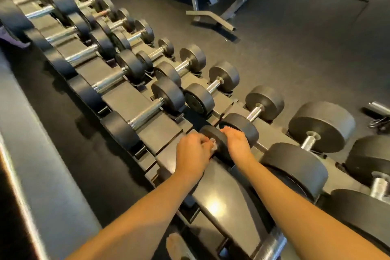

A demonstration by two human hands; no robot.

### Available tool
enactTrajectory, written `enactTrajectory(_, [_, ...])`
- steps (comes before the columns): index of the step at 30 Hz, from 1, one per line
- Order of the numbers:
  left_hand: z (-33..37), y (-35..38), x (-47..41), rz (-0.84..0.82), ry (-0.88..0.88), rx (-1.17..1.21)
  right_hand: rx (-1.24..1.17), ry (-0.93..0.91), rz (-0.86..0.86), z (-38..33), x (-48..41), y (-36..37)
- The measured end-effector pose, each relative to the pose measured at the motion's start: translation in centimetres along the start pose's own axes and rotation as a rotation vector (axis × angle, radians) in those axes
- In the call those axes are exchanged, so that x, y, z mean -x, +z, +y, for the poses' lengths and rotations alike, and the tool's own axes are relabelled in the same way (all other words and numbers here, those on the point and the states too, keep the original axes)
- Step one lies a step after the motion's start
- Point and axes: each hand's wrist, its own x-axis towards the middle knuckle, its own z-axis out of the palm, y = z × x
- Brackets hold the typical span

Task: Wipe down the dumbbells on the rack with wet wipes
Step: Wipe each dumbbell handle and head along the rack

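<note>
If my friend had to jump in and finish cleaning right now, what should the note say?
Left hand: closed around a crumpled white wet wipe, pressed at the handle end of the small black round-headed dumbbell on the rack's upper tier.
Right hand: cupped over that dumbbell's head, steadying it.
The long black metal rack holds two rows of dumbbells running away to the left.
Done: cannot tell which dumbbells are already wiped.
Left: finish this one, then probably carry on along the rows.
</note>
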Motion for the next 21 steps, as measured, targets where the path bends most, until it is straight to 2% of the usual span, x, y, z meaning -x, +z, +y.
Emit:
enactTrajectory(2, [-0.1, -0.2, -0.7, -0.084, -0.152, 0.101, 0.115, -0.12, -0.025, 0.6, -0.3, 0.1])
enactTrajectory(4, [0.4, -0.6, -2.1, -0.207, -0.398, 0.216, 0.167, -0.18, -0.028, 1.1, -0.2, 0.3])
enactTrajectory(6, [1.5, -1.3, -3.0, -0.416, -0.726, 0.462, 0.162, -0.184, -0.021, 1.2, -0.2, 0.4])
enactTrajectory(7, [1.9, -1.8, -3.2, -0.531, -0.832, 0.539, 0.131, -0.18, -0.021, 1.2, -0.1, 0.4])
enactTrajectory(8, [1.8, -2.1, -3.5, -0.617, -0.864, 0.566, 0.097, -0.185, -0.023, 1.1, 0.0, 0.4])
enactTrajectory(10, [1.3, -2.6, -3.8, -0.651, -0.849, 0.591, 0.121, -0.194, -0.033, 1.1, -0.1, 0.3])
enactTrajectory(13, [0.0, -2.6, -3.9, -0.405, -0.664, 0.5, 0.244, -0.19, -0.023, 1.3, -0.4, 0.2])
enactTrajectory(15, [0.0, -2.3, -2.9, -0.292, -0.324, 0.317, 0.192, -0.188, -0.005, 1.4, -0.4, 0.4])
enactTrajectory(18, [0.4, -1.4, -0.3, -0.198, 0.24, -0.202, 0.063, -0.177, 0.014, 1.5, -0.3, 0.4])
enactTrajectory(19, [0.4, -1.0, 0.4, -0.171, 0.366, -0.322, 0.005, -0.141, 0.013, 1.4, -0.1, 0.5])
enactTrajectory(21, [0.0, 0.0, 1.0, -0.21, 0.511, -0.475, 0.047, -0.174, 0.003, 1.4, 0.0, 0.4])
